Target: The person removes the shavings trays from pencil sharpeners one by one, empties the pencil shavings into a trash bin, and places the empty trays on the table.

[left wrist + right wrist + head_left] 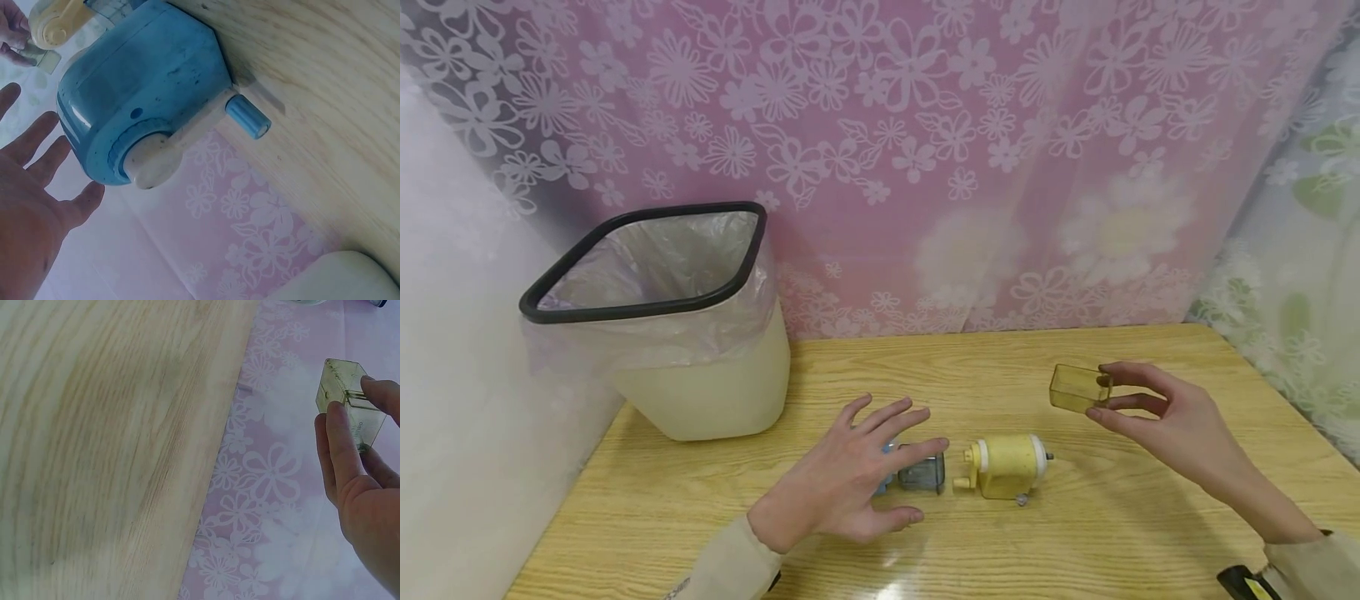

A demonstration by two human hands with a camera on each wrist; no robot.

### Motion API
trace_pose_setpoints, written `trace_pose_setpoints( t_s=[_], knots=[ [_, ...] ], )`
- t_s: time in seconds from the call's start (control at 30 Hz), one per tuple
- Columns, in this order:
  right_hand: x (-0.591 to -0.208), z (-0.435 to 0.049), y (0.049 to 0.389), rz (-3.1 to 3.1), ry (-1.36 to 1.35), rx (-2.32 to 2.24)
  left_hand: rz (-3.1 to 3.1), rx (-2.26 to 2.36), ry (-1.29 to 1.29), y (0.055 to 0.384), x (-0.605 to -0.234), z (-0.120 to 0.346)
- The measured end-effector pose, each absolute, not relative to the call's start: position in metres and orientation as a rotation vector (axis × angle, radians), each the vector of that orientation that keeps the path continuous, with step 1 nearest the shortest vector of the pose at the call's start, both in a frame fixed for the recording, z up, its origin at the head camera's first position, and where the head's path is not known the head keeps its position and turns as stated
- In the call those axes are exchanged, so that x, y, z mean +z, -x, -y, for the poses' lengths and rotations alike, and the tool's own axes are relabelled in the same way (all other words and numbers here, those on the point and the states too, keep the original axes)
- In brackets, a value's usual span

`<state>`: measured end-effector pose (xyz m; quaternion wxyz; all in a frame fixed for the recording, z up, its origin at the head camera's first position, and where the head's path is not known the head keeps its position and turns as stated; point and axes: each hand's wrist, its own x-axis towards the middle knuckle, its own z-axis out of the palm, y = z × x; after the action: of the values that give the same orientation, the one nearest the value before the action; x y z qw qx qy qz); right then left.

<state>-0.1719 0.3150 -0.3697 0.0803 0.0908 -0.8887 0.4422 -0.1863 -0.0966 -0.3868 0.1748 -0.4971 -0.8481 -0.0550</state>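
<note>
My right hand (1176, 425) pinches a see-through yellow shavings drawer (1075, 388) between thumb and fingers, holding it above the right part of the table. In the right wrist view the same drawer (350, 394) shows its clear walls. Fingers spread, my left hand (857, 479) is over a blue crank pencil sharpener (144, 81), mostly hidden in the head view. A grey see-through drawer (922, 473) shows beyond the fingers. A yellow crank pencil sharpener (1009, 460) lies between the hands, its crank towards the left hand.
A cream waste bin (722, 400) with a black rim and clear plastic liner stands at the table's left. The wood-grain table (910, 367) backs onto a pink flowered curtain (850, 167).
</note>
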Motion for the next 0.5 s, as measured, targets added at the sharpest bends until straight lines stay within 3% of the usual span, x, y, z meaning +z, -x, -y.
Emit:
trace_pose_setpoints(
  t_s=[0.5],
  knots=[
    [-0.381,-0.327,0.154,2.736,-0.231,1.367,2.399,-0.17,1.462,0.184,-0.39,0.086]
  ],
)
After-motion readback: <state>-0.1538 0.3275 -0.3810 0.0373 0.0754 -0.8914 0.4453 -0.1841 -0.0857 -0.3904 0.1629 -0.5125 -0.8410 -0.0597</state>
